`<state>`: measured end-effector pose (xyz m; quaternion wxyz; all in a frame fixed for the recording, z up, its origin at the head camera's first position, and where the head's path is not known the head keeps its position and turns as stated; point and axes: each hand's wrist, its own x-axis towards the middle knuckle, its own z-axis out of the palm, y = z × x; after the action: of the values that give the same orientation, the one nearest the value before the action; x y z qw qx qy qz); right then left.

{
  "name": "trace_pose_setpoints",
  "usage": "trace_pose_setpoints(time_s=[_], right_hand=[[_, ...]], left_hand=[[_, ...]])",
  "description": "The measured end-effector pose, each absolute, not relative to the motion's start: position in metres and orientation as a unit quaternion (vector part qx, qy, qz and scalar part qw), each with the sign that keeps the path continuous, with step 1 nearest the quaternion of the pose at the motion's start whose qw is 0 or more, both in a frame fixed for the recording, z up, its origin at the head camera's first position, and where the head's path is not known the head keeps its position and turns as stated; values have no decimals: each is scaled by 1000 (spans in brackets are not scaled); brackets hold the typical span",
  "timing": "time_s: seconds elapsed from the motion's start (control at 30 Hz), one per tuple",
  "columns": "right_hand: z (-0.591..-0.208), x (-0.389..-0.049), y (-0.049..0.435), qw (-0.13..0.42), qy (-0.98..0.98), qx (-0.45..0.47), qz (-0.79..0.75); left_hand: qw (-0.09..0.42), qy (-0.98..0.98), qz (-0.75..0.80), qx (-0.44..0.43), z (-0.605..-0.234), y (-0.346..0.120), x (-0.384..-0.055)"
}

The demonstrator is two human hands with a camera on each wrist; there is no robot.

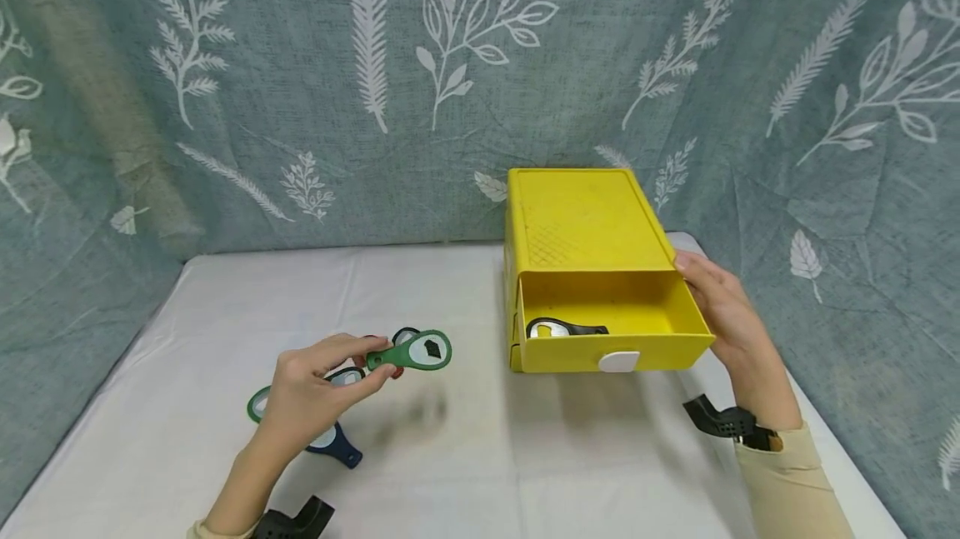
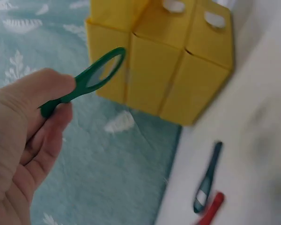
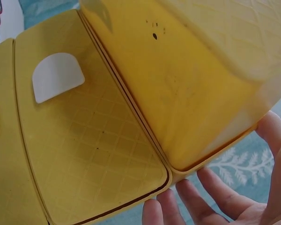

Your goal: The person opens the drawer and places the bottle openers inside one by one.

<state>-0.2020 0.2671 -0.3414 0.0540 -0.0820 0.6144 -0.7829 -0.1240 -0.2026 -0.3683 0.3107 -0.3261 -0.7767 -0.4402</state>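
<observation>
Here we see the green tool (image 1: 384,358) above the white cloth (image 1: 465,456), its handle pinched by the left hand (image 1: 318,385); its oval head bears a black mark we cannot make out. That hand partly hides other tools (image 1: 341,447). Well apart, the right hand (image 1: 716,306), fingers spread, touches the cross-hatched yellow box (image 1: 577,218), whose drawer (image 1: 555,356) front partly hides a black tool (image 1: 588,329).

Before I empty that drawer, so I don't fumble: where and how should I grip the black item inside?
Probably pinch the black item by its narrow handle, from above: it points right, clear of the wider head, and the drawer is open on top.
</observation>
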Motion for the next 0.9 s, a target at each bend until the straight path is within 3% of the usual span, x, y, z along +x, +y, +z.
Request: trace_pose_setpoints(time_s=[0.17,0.37,0.67,0.9], right_hand=[[-343,-204,267,54,619,-85,-779],[-343,-205,269,50,619,-92,-778],[-342,-205,270,52,621,-83,-777],[-342,-204,269,50,615,-80,-783]], left_hand=[[340,-741,-480,-324,-330,-180,-121],[321,-679,-579,-316,-309,-149,-128],[271,-673,-600,-337,-321,-101,-159],[269,-690,-572,-353,-328,-70,-172]])
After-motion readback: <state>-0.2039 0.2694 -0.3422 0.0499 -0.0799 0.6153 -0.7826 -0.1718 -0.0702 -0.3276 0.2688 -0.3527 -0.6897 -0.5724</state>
